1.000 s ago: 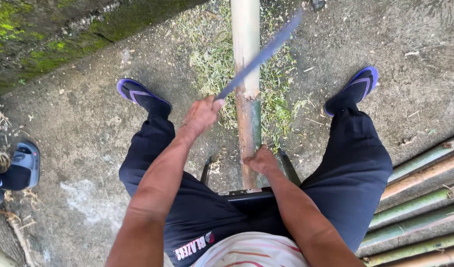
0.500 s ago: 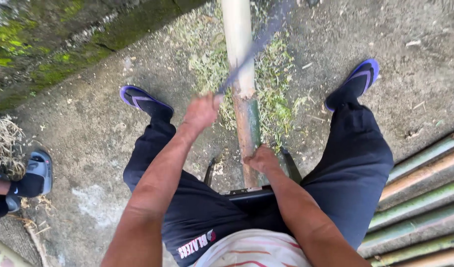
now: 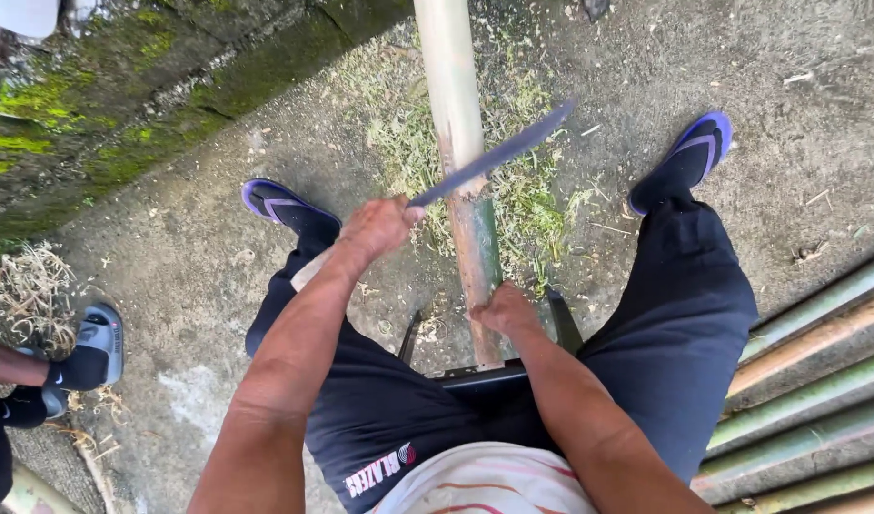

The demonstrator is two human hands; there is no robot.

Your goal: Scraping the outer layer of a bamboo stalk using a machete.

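Seated person, dark trousers, legs spread. Right hand [image 3: 506,310] closed round near end of bamboo pole [image 3: 461,143], holding it just above edge of dark stool [image 3: 485,379] between the knees. Left hand [image 3: 380,227] fisted tight on handle of long knife [image 3: 499,154]; blade lies across pole at an angle, touching it where green skin gives way to pale stripped wood. Pole runs fwd along concrete ground, w/ green shavings [image 3: 532,190] scattered both sides. Blue sandals [image 3: 685,162] flank it. Bamboo stack [image 3: 818,381] at right. Another person's foot in grey slide [image 3: 89,352] at left edge. Mossy wall [image 3: 123,95] beyond.
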